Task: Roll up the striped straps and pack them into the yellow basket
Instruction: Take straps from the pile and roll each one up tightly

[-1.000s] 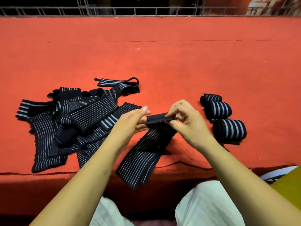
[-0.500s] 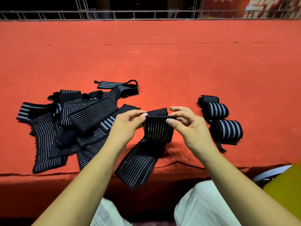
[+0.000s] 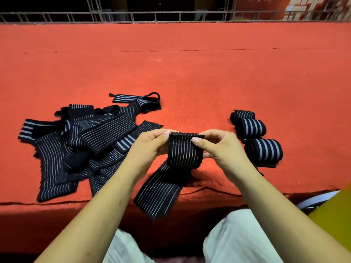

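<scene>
Both hands, left (image 3: 150, 147) and right (image 3: 218, 147), pinch with curled fingers the top of one strap (image 3: 182, 151) above the red table (image 3: 190, 73).

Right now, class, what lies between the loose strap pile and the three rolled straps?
Head view: the left hand and right hand, both pinching one striped strap.

strap (image 3: 183, 152) end raised upright, left hand (image 3: 150, 147), right hand (image 3: 218, 148) spread apart

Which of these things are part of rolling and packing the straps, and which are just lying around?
Job: strap held by left hand and right hand; pile of unrolled straps; three rolled straps; yellow basket at the edge.
Lying about: white thread on red carpet; metal railing.
</scene>
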{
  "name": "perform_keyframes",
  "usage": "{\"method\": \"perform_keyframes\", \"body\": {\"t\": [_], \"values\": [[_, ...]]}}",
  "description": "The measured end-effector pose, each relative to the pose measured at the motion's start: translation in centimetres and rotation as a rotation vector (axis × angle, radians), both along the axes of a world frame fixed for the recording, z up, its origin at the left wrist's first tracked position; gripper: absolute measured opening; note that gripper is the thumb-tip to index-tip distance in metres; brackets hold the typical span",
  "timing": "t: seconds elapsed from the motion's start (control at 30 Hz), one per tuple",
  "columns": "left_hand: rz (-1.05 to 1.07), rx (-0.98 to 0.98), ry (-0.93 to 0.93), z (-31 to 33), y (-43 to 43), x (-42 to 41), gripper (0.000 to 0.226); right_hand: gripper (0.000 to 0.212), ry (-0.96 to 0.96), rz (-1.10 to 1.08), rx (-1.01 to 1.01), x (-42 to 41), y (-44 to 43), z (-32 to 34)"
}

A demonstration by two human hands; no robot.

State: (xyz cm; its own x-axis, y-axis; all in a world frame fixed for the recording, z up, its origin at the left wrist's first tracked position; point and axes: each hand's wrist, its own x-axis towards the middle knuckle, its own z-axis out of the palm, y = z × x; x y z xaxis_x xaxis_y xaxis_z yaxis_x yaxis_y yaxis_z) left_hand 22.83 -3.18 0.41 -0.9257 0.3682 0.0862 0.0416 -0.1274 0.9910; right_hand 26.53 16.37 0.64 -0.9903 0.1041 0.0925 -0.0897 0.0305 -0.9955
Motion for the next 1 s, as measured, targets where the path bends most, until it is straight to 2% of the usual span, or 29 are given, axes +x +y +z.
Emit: {"method": "perform_keyframes", "body": {"t": [0.07, 0.17, 0.3, 0.4, 0.47, 0.6, 0.77, 0.9, 1.0], "values": [[0.010, -0.034, 0.047, 0.3, 0.3, 0.3, 0.027, 0.009, -0.002, -0.019, 0.002, 0.0, -0.1, 0.1], [0.076, -0.084, 0.140, 0.3, 0.7, 0.7, 0.008, 0.009, 0.018, -0.028, 0.013, 0.0, -0.2, 0.3], [0.089, -0.101, 0.220, 0.7, 0.8, 1.0, 0.010, 0.026, 0.054, 0.030, 0.024, 0.3, 0.0, 0.7], [0.081, -0.162, 0.314, 0.7, 0.6, 1.1, 0.009, 0.009, 0.108, 0.059, 0.130, 0.7, 0.0, 1.2], [0.087, -0.196, 0.366, 0.8, 0.6, 1.2, 0.013, 0.006, 0.136, 0.041, 0.127, 0.9, 0.0, 1.4], [0.084, -0.128, 0.349, 1.3, 1.2, 1.5, 0.013, 0.009, 0.183, 0.026, 0.080, 1.2, 0.0, 1.5], [0.040, -0.043, 0.314, 1.1, 1.1, 1.4, 0.003, 0.012, 0.134, 0.019, -0.077, 1.3, 0.3, 1.5], [-0.029, -0.103, 0.337, 0.9, 0.7, 1.3, 0.009, 0.025, 0.053, 0.079, -0.104, 1.1, 0.9, 1.4], [-0.008, -0.210, 0.418, 0.5, 0.6, 1.1, 0.014, 0.025, 0.040, 0.074, -0.064, 1.0, 1.1, 1.2]]}}
